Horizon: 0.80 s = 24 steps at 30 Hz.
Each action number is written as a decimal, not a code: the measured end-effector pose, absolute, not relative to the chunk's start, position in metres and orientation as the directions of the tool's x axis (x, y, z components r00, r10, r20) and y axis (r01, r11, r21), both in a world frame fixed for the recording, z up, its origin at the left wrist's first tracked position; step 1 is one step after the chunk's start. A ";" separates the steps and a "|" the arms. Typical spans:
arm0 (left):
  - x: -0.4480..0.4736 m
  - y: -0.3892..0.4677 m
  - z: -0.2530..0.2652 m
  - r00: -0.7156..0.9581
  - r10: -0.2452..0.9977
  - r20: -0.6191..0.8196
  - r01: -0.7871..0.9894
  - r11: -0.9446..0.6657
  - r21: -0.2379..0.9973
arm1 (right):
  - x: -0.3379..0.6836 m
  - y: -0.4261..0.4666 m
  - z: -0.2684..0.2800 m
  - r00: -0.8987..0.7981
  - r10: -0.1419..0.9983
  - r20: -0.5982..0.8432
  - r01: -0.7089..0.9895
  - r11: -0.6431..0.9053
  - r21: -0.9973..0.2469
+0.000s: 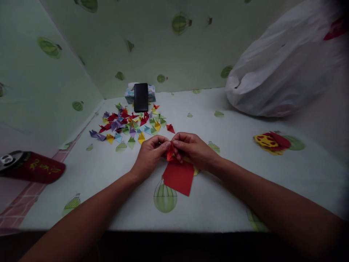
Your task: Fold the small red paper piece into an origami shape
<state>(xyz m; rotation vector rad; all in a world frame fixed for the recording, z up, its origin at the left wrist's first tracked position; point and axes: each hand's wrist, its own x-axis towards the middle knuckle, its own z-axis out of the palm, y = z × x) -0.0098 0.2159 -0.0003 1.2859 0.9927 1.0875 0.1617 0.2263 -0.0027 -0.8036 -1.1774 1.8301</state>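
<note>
My left hand (149, 154) and my right hand (192, 149) meet at the middle of the table, both pinching a small folded red paper piece (170, 152) between thumbs and fingertips. Just below them a stack of red square paper sheets (178, 177) lies flat on the tabletop, with a yellow edge showing under my right hand. Behind my hands a spread of several folded paper triangles (131, 125) in red, purple, yellow, blue and green covers the far left part of the table.
A black phone (141, 97) leans on a tissue box (131, 95) at the back. A white plastic bag (283, 69) fills the right rear. A red can (32, 167) lies at the left edge. Red and yellow paper cut-outs (271, 142) sit to the right.
</note>
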 end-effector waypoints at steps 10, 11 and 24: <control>-0.011 0.217 -0.003 0.213 0.977 0.030 -0.029 -0.024 0.999 | 0.161 0.227 -0.003 -0.451 0.890 -0.069 -0.215 -0.184 -0.959; -0.011 0.217 -0.004 0.215 0.976 0.033 -0.025 -0.028 0.999 | 0.161 0.227 -0.003 -0.443 0.894 -0.058 -0.196 -0.160 -0.967; -0.012 0.217 -0.002 0.191 0.980 0.058 0.066 -0.072 0.995 | 0.160 0.225 -0.001 -0.358 0.930 0.087 0.055 0.113 -0.992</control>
